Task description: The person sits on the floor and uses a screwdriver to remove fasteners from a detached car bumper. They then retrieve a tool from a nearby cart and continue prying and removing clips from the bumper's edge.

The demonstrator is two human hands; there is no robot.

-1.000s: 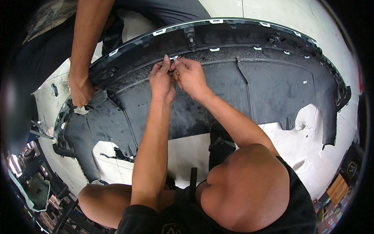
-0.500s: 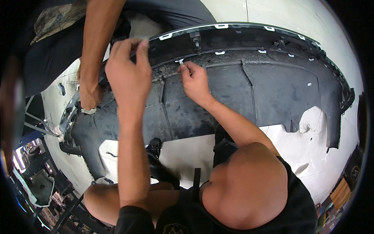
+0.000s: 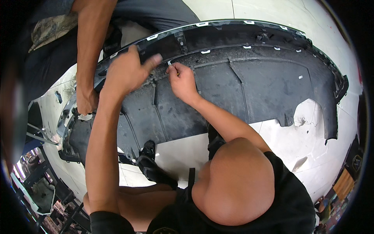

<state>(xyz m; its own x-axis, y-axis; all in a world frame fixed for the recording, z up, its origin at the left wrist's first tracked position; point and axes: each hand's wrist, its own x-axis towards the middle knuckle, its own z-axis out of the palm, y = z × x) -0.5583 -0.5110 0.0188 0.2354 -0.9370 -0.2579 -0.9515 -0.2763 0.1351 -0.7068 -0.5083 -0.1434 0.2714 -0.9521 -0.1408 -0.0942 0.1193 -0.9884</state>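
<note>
A large black plastic car bumper (image 3: 272, 89) lies with its inner side up in front of me. Its seam carries several small white clips (image 3: 205, 52). At that seam, left of the middle, my right hand (image 3: 182, 80) pinches a small white clip (image 3: 169, 63). A yellow bit shows between its fingers, too little to name. To the left, my left hand (image 3: 130, 72) hovers over the bumper's far strip, slightly blurred, thumb spread from the fingers and nothing visible in it.
Another person's hand (image 3: 86, 102) presses down at the bumper's left end, beside a pale scrap (image 3: 85, 117). That person's dark-clothed legs (image 3: 156, 13) are beyond the far edge. Pale tiled floor (image 3: 175, 156) surrounds the bumper; my shoe (image 3: 148, 150) stands at its near edge.
My left hand has turned and come down a little, its thumb now pointing right toward the clip. My right hand stays at the same clip. The whole view has shifted slightly.
</note>
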